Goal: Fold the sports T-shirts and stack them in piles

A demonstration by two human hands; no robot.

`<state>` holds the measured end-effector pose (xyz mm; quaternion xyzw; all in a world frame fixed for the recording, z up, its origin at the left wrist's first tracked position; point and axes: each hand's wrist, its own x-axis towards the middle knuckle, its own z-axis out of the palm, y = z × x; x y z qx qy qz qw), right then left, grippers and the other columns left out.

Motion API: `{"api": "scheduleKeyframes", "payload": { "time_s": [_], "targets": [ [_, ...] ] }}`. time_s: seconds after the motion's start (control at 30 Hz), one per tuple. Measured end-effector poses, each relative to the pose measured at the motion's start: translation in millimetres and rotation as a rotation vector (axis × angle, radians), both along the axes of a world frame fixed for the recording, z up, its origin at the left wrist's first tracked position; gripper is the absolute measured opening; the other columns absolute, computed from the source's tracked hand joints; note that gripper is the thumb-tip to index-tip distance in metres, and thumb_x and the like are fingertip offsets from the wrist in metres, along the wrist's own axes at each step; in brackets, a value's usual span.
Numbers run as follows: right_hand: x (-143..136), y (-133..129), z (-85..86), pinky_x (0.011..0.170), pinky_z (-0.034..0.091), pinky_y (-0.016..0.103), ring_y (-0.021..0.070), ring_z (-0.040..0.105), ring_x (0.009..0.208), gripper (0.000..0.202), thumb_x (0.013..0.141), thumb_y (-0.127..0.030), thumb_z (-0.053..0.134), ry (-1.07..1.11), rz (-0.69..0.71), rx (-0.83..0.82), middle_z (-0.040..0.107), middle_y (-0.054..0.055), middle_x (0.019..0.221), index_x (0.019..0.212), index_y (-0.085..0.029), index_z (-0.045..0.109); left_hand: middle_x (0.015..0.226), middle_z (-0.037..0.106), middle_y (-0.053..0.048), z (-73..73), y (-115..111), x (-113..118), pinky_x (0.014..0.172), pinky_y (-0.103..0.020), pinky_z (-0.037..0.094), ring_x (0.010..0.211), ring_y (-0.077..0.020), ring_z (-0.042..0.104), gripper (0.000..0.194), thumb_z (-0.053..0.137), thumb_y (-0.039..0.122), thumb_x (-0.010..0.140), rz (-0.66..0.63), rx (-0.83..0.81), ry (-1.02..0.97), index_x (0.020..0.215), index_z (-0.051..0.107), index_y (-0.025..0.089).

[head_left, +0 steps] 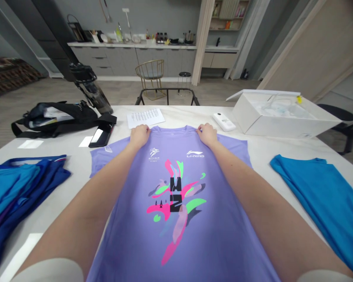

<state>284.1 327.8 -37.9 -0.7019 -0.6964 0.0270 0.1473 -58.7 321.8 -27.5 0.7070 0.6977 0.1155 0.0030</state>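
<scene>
this looks like a home's open living and kitchen space: a long kitchen counter (129,44) crowded with bottles and utensils runs along the back wall, above grey drawers. a gold wire chair (151,76) and a small black stool (184,78) stand on the wood floor, with wall shelves (228,15) beyond a pale curtain.

free: bare table (76,184) flanking shirt | blocked: far edge, paper sheet (145,117), remote (223,121), white box (279,115)

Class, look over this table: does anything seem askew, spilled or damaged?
Nothing looks spilled or damaged. The purple printed T-shirt lies flat and straight, left hand and right hand pinching its shoulders. Only the white cardboard box sits open, lid ajar.
</scene>
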Motion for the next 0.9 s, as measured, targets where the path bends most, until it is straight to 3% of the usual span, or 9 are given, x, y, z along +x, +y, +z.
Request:
{"api": "scheduleKeyframes", "payload": {
  "time_s": [0.13,0.23,0.33,0.47,0.63,0.8,0.9],
  "targets": [
    [-0.1,6.5,-1.5,0.099,0.041,0.053,0.0346,0.055,0.116,0.03,0.103,-0.038,0.046,0.026,-0.03,0.041,0.064,0.016,0.121,0.111,-0.021,0.069,0.113,0.074,-0.014,-1.4,7.3,7.4,0.097,-0.046,0.045,0.112,-0.0341,0.065,0.031,0.044,0.034,0.1,0.09,0.054,-0.078,0.114,0.069,0.023],
    [6.8,5.7,1.4,0.098,0.041,0.051,0.0335,0.057,0.113,0.034,0.103,-0.044,0.046,0.061,-0.036,0.064,0.066,0.015,0.12,0.113,-0.022,0.069,0.12,0.072,-0.014,-0.2,3.1,16.7,0.098,-0.046,0.043,0.114,-0.0341,0.065,0.035,0.043,0.032,0.101,0.098,0.109,-0.111,0.13,0.06,0.023],
    [31.5,-5.3,7.4,0.095,0.044,0.044,0.0308,0.061,0.108,0.035,0.101,-0.043,0.047,0.057,-0.047,0.068,0.069,0.015,0.117,0.11,-0.02,0.072,0.126,0.069,-0.016,2.3,-9.5,26.4,0.101,-0.045,0.043,0.118,-0.0333,0.062,0.038,0.044,0.03,0.1,-0.039,0.111,-0.091,0.135,0.056,0.02],
    [89.1,-35.8,12.6,0.091,0.047,0.038,0.0283,0.064,0.104,0.032,0.099,-0.037,0.049,0.009,-0.119,-0.007,0.072,0.013,0.111,0.109,-0.02,0.074,0.127,0.068,-0.013,7.6,-21.4,45.6,0.099,-0.039,0.045,0.119,-0.0289,0.062,0.035,0.048,0.028,0.098,-0.246,0.051,-0.104,0.131,0.06,0.021],
    [151.3,-73.1,9.4,0.096,0.048,0.049,0.0355,0.056,0.122,0.042,0.097,-0.042,0.051,-0.087,-0.25,-0.072,0.062,0.018,0.132,0.13,-0.021,0.069,0.122,0.071,-0.011,16.0,-6.8,100.6,0.095,-0.037,0.048,0.113,-0.0273,0.065,0.036,0.052,0.029,0.097,-0.36,-0.03,-0.159,0.131,0.063,0.022],
    [180.9,-88.0,10.0,0.1,0.046,0.054,0.0382,0.051,0.127,0.047,0.1,-0.043,0.048,-0.082,-0.343,-0.071,0.056,0.021,0.137,0.137,-0.02,0.065,0.119,0.073,-0.013,15.7,23.8,173.9,0.094,-0.037,0.05,0.111,-0.0282,0.068,0.041,0.051,0.034,0.099,-0.376,-0.073,-0.149,0.138,0.061,0.026],
    [195.0,-89.2,9.2,0.099,0.047,0.052,0.0374,0.054,0.124,0.045,0.098,-0.044,0.052,-0.037,-0.359,-0.098,0.057,0.02,0.135,0.132,-0.021,0.068,0.123,0.072,-0.015,12.2,43.8,206.4,0.092,-0.039,0.051,0.11,-0.0305,0.069,0.048,0.05,0.037,0.099,-0.394,-0.104,-0.067,0.146,0.056,0.028]
  ]
}}
